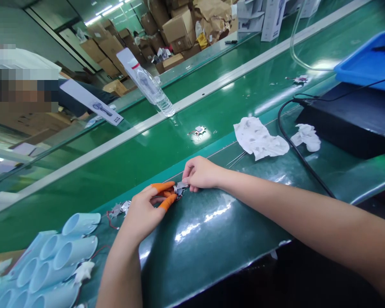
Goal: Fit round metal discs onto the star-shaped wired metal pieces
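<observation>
My left hand [147, 210], with orange covers on its thumb and fingertips, grips a small silver metal part [180, 187] just above the green bench. The part has a dark underside; its exact kind is too small to tell. Reaching in from the right, my right hand [202, 172] is closed in a pinch at the part's right edge. What its fingertips hold is hidden. Silver parts with red wires [117, 210] lie just beyond my left wrist. Thin metal rods, perhaps tweezers [236, 159], rest beside a crumpled white tissue [259, 139] to the right.
Several light-blue tubular housings [75, 252] crowd the lower left. Across the green belt [167, 141] lie a small wired part [199, 129], a clear bottle [165, 102] and a printed box [93, 102]. A black cable [295, 145] and blue tray [359, 64] occupy the right. Someone stands far left.
</observation>
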`<state>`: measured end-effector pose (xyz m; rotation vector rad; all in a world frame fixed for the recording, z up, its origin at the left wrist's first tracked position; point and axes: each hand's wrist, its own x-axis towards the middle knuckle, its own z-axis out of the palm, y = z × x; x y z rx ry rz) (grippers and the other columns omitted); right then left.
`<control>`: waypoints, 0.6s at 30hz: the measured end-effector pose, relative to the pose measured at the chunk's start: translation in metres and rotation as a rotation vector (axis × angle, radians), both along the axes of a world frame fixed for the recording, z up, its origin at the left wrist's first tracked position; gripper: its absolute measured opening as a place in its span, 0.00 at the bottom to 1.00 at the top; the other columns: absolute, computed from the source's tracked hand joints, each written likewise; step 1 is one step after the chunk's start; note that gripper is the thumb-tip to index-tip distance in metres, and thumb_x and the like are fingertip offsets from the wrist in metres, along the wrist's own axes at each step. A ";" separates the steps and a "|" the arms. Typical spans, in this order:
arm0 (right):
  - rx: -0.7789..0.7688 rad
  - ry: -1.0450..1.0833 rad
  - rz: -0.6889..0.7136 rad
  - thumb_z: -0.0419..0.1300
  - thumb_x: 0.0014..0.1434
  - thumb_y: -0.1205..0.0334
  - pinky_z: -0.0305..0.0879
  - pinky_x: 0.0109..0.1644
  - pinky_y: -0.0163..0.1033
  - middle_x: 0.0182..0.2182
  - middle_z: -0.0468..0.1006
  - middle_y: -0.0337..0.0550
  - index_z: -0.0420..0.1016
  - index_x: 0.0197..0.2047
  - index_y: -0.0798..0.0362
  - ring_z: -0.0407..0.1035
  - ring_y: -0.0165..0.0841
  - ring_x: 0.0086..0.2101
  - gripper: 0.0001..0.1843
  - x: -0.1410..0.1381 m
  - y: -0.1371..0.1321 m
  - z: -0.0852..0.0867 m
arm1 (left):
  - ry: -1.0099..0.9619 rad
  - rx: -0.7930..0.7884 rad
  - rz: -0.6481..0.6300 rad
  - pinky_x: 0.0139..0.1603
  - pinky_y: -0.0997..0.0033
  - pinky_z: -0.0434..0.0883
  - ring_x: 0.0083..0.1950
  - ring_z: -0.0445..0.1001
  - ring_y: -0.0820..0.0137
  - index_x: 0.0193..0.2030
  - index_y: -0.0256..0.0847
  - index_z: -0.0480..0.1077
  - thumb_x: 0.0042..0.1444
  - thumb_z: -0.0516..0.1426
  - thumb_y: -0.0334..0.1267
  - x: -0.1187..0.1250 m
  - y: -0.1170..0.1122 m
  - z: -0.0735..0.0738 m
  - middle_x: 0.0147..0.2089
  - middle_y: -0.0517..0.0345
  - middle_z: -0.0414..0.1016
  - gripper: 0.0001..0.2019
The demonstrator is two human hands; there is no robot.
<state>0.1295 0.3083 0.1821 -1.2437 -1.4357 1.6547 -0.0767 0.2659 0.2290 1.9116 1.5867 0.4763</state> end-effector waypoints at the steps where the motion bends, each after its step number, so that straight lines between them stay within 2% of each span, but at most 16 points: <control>1: -0.001 0.003 0.002 0.67 0.55 0.73 0.69 0.23 0.28 0.15 0.76 0.34 0.72 0.30 0.53 0.74 0.29 0.19 0.08 0.000 0.000 0.000 | 0.008 0.010 -0.007 0.51 0.55 0.80 0.44 0.83 0.59 0.53 0.41 0.79 0.53 0.64 0.49 0.000 0.000 0.000 0.52 0.47 0.81 0.23; 9: 0.115 -0.148 -0.004 0.66 0.50 0.76 0.67 0.24 0.29 0.17 0.78 0.37 0.74 0.30 0.53 0.76 0.31 0.22 0.09 0.002 -0.004 0.004 | 0.102 0.148 -0.076 0.48 0.60 0.80 0.42 0.81 0.63 0.50 0.42 0.80 0.56 0.61 0.46 0.007 -0.003 -0.005 0.49 0.49 0.80 0.17; 12: 0.106 -0.159 0.006 0.67 0.49 0.76 0.67 0.24 0.29 0.17 0.78 0.36 0.74 0.29 0.53 0.77 0.31 0.22 0.10 0.001 -0.003 0.005 | 0.170 0.217 -0.081 0.46 0.62 0.79 0.40 0.80 0.63 0.49 0.41 0.80 0.57 0.59 0.41 0.011 -0.004 -0.009 0.48 0.49 0.79 0.15; 15: 0.081 -0.156 0.013 0.67 0.49 0.77 0.68 0.25 0.29 0.16 0.78 0.35 0.74 0.28 0.53 0.76 0.31 0.21 0.10 0.001 -0.003 0.006 | 0.261 0.310 -0.083 0.47 0.62 0.78 0.43 0.80 0.61 0.45 0.40 0.81 0.56 0.57 0.36 0.017 -0.005 -0.012 0.45 0.48 0.79 0.13; 18: 0.073 -0.148 0.023 0.66 0.49 0.77 0.69 0.26 0.29 0.16 0.77 0.35 0.74 0.27 0.52 0.76 0.31 0.21 0.10 0.002 -0.003 0.007 | 0.285 0.318 -0.085 0.46 0.62 0.78 0.41 0.79 0.62 0.45 0.39 0.81 0.56 0.57 0.34 0.020 -0.006 -0.011 0.44 0.49 0.78 0.13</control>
